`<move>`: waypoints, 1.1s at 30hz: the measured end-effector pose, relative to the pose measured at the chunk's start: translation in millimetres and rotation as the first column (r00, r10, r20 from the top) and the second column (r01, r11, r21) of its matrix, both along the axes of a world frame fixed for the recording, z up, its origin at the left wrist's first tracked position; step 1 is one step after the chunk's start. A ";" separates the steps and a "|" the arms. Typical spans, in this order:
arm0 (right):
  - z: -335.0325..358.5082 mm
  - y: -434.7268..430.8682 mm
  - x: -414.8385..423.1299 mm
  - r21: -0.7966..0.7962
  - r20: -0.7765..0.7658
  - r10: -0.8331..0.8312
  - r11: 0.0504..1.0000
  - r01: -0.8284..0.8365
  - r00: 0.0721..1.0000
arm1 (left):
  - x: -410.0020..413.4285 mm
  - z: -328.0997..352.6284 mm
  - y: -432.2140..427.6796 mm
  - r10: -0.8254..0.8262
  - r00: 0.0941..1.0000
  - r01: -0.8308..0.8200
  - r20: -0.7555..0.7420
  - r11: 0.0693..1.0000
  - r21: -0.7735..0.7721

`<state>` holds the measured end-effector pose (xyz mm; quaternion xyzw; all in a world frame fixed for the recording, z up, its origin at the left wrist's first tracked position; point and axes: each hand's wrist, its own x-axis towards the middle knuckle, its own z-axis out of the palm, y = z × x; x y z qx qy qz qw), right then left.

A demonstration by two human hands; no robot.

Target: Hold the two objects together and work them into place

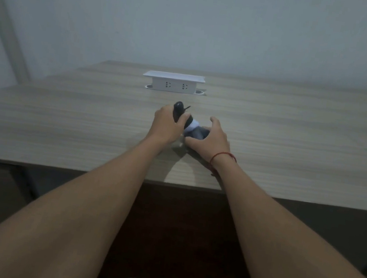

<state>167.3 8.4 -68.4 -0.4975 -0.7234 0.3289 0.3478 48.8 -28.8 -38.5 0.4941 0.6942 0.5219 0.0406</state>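
Hands meet mid-table over one small object. Left hand [165, 124] curls round the upper, black end of a dark bottle-like thing [186, 122], which has a white band about its middle and a grey lower body; a thin black tab or cord sticks out by the top. Right hand [211, 138] cups the lower body, fingers spread and loosely bent, thumb lying low toward the table; whether it truly grips or only steadies, I cannot tell. Object sits tilted, its base at or just above the wooden table [296, 135]; contact is hidden by the hands. Judging by the grip, work on the top end looks under way, nothing yet separated. A red string bracelet [222, 156] circles the right wrist. A white pop-up socket box [174, 82] stands raised near the far edge, well apart from the hands. Beyond it a plain pale wall [217, 25]; light is dim.
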 end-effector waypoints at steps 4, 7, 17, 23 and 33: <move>0.4 -1.1 0.4 0.000 -0.002 0.003 1.000 -0.003 1.000 | -6.1 -5.6 0.2 0.030 0.998 -0.032 -0.049 0.999 -0.036; 1.3 -0.7 0.7 0.000 -0.019 0.017 1.000 -0.017 1.000 | -9.2 -5.8 -1.7 -0.023 1.000 0.023 -0.004 0.999 0.038; 6.3 0.2 3.7 -0.023 -0.106 0.043 0.999 -0.045 0.993 | -5.2 -9.6 -2.9 0.095 0.995 -0.093 0.037 0.993 -0.070; 5.2 3.0 3.6 0.027 -0.059 0.014 1.000 -0.012 0.998 | -9.3 -12.9 -9.7 0.035 0.999 -0.034 0.011 0.995 -0.090; 6.6 6.0 8.6 -0.048 -0.318 -0.043 0.998 0.029 0.947 | -4.0 -12.2 -12.1 0.023 0.998 -0.023 -0.057 1.000 0.000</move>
